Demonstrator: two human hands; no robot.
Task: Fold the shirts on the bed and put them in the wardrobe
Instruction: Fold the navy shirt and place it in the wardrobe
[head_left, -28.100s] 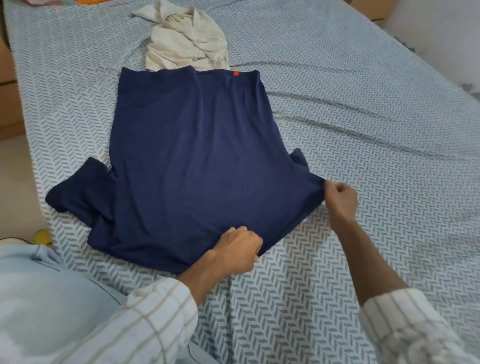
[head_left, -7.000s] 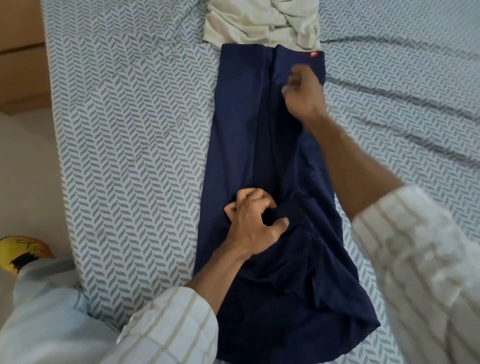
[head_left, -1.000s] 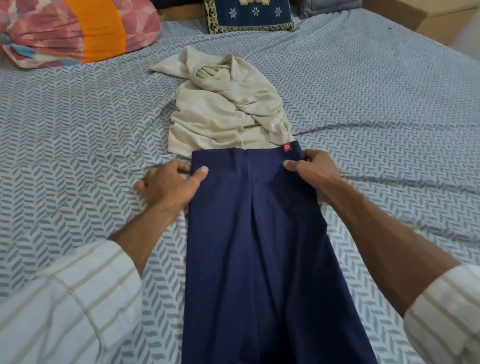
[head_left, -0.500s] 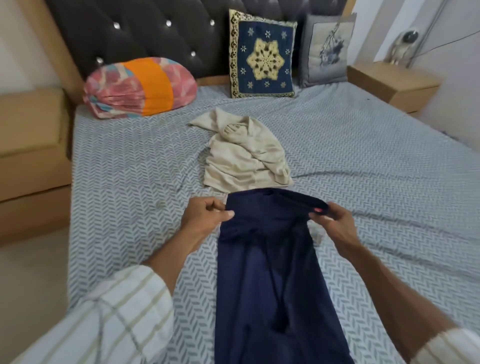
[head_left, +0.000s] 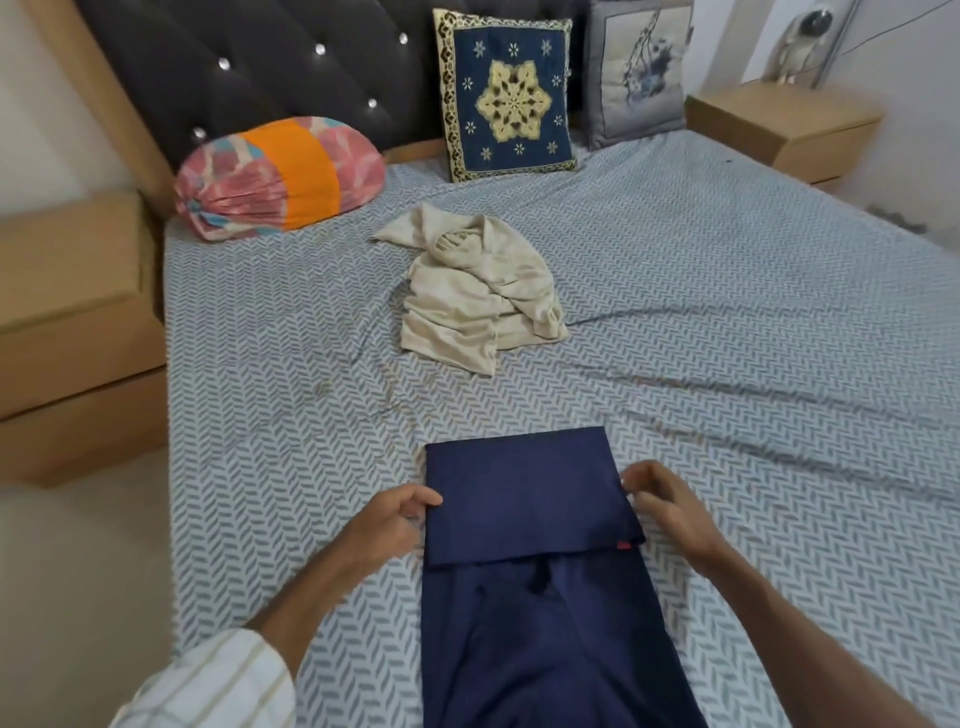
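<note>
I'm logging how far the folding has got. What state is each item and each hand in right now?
Navy shirt: narrow strip, far end folded back toward the person, partly folded.
Beige shirt: crumpled, unfolded, apart from the navy one.
Left hand: grips the fold's left edge.
Right hand: fingers curled at the fold's right edge.
Bed sheet: wrinkled.

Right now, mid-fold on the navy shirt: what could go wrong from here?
1. The folded-over flap of the navy shirt sits skewed, its lower edge slanting toward the red tag; the next fold may come out crooked.
2. The left hand and right hand touch only the flap's side edges, so it could slip open.
3. The lower part looks rumpled; creases may get folded in.
</note>
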